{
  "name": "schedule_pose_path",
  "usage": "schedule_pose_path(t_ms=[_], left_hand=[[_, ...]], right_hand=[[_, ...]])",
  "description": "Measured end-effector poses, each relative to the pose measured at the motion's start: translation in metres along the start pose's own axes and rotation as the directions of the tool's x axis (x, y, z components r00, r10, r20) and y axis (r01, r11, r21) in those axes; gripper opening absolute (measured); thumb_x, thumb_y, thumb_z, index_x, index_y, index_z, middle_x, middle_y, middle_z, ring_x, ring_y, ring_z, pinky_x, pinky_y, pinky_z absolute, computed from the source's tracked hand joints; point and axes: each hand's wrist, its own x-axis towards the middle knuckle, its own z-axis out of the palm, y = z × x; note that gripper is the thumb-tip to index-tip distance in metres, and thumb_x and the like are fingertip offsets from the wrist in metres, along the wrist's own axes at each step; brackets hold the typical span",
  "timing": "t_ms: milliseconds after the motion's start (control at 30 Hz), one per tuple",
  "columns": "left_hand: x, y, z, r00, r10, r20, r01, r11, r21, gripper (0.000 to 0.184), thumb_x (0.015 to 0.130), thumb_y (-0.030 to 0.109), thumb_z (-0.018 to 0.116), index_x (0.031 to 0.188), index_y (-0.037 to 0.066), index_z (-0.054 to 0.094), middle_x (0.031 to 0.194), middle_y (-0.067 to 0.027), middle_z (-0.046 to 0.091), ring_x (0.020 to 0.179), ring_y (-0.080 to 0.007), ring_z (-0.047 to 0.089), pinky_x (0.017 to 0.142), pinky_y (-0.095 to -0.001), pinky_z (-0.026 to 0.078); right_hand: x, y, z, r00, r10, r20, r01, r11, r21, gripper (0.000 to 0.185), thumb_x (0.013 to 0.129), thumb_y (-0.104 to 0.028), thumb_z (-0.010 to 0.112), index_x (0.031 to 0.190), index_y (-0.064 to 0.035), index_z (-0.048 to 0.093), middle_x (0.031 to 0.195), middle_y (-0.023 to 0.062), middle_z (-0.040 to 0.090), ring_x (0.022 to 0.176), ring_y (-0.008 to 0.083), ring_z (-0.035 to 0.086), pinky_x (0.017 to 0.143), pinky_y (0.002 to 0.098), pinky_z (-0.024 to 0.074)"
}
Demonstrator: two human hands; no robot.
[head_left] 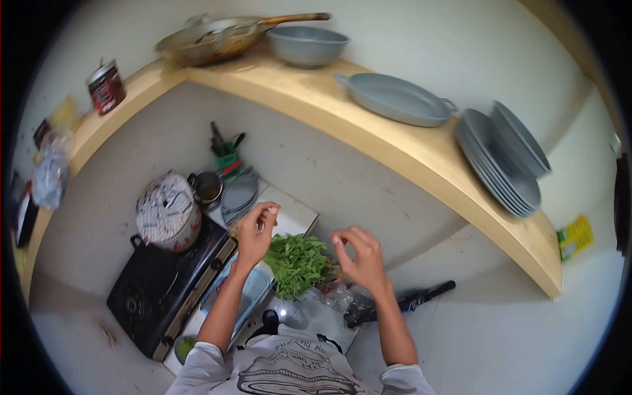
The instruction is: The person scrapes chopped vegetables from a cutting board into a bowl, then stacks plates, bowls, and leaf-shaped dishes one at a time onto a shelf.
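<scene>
My left hand (257, 232) is raised beside the leafy green vegetables (296, 263), its fingers curled in toward the thumb. Across from it, to the right of the leaves, my right hand (361, 255) has thumb and forefinger tips close together. Anything pinched in either hand is too small to make out. The bundle of greens lies on the counter below and between my hands. A blue tray (247, 296) sits under my left forearm. Clear plastic bags (339, 296) lie near my right wrist.
At left stands a black gas stove (155, 289) with a cloth-covered pot (168, 214). A wooden shelf (368, 125) curves overhead with a wok (217, 39), a grey bowl (308, 46), an oval dish (398, 99) and stacked plates (497, 161). A green utensil holder (229, 164) stands behind.
</scene>
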Motion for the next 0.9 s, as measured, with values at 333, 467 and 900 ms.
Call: schedule_pose_path(t_ms=[333, 467, 900], left_hand=[[-0.119, -0.113, -0.073, 0.867, -0.498, -0.003, 0.497, 0.865, 0.067, 0.022, 0.106, 0.022, 0.058, 0.114, 0.005, 0.070, 0.077, -0.0011, 0.067, 0.068, -0.0058, 0.057, 0.062, -0.0244, 0.044], [-0.132, -0.153, -0.099, 0.844, -0.534, -0.048, 0.533, 0.846, -0.029, 0.020, 0.105, 0.020, 0.060, 0.114, 0.004, 0.069, 0.080, -0.0028, 0.070, 0.068, -0.0072, 0.060, 0.063, -0.0256, 0.048], [-0.098, -0.243, -0.136, 0.739, -0.671, 0.069, 0.656, 0.692, -0.301, 0.036, 0.107, 0.024, 0.058, 0.135, 0.000, 0.056, 0.112, -0.0106, 0.070, 0.096, -0.0157, 0.068, 0.082, -0.0290, 0.055]], right_hand=[[-0.081, 0.020, 0.131, 0.808, 0.297, 0.509, -0.466, 0.851, 0.243, 0.016, 0.100, -0.013, 0.065, 0.106, -0.0001, 0.072, 0.092, 0.0126, 0.071, 0.077, 0.0218, 0.070, 0.069, 0.0334, 0.0538], [-0.097, 0.025, 0.173, 0.781, 0.334, 0.528, -0.530, 0.802, 0.275, 0.017, 0.101, -0.013, 0.064, 0.107, 0.0002, 0.072, 0.091, 0.0128, 0.072, 0.077, 0.0194, 0.070, 0.069, 0.0322, 0.0530], [-0.054, 0.088, 0.268, 0.673, 0.321, 0.666, -0.567, 0.803, 0.185, 0.019, 0.104, -0.010, 0.058, 0.105, 0.0033, 0.071, 0.090, 0.0071, 0.072, 0.081, 0.0121, 0.069, 0.071, 0.0282, 0.0537]])
